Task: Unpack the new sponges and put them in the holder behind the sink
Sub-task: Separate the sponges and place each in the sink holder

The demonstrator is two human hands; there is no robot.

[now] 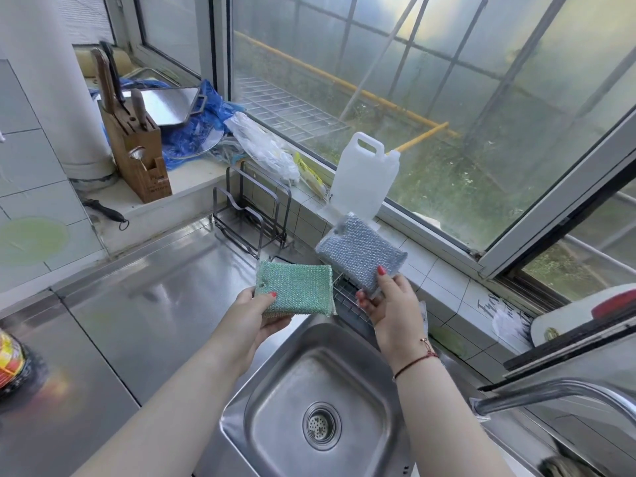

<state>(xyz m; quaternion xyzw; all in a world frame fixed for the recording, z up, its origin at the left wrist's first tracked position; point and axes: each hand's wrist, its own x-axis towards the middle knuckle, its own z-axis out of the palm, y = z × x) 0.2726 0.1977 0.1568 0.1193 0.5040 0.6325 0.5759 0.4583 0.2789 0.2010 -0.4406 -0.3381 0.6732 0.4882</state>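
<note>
My left hand (256,313) grips a green mesh sponge (296,292) by its near left corner, flat above the sink's back rim. My right hand (385,302) pinches a grey mesh sponge (359,251) by its lower edge and holds it tilted, higher than the green one. Between and below the two sponges a wire holder (349,297) sits behind the sink (320,401), mostly hidden by the sponges and my right hand. A strip of clear wrapping seems to hang under my right hand, too blurred to tell.
A dark metal rack (251,215) stands behind the counter left of the holder. A white plastic jug (364,177) sits on the windowsill, a knife block (136,146) further left. The faucet (557,395) reaches in from the right. A red-yellow container (10,363) sits at the left edge.
</note>
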